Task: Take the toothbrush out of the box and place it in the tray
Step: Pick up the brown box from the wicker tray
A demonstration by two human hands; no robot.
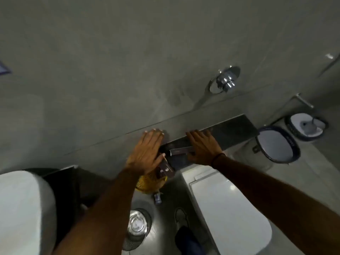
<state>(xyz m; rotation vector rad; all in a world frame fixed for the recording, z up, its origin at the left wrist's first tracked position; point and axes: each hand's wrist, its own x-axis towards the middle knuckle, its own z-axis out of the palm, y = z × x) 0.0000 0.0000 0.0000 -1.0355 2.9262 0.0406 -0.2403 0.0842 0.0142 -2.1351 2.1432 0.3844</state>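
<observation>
A slim, long dark box (181, 151) lies on the dark ledge (235, 129) against the grey wall, between my two hands. My left hand (147, 153) is spread flat, palm down, just left of the box, its fingertips touching the wall. My right hand (203, 146) lies flat, palm down, over the ledge at the box's right end, with the thumb near the box. Neither hand grips anything. A second dark brown box (165, 171) with a small logo pokes out under my left hand. No toothbrush shows. I cannot make out a tray.
A yellow mesh item (150, 183) hangs below the ledge. A white toilet (226, 205) stands below right, with a steel bin (137, 225) on the floor beside it. A chrome wall fitting (225, 80) is above. White-lined bins (276, 146) stand at right, a white basin (22, 208) at left.
</observation>
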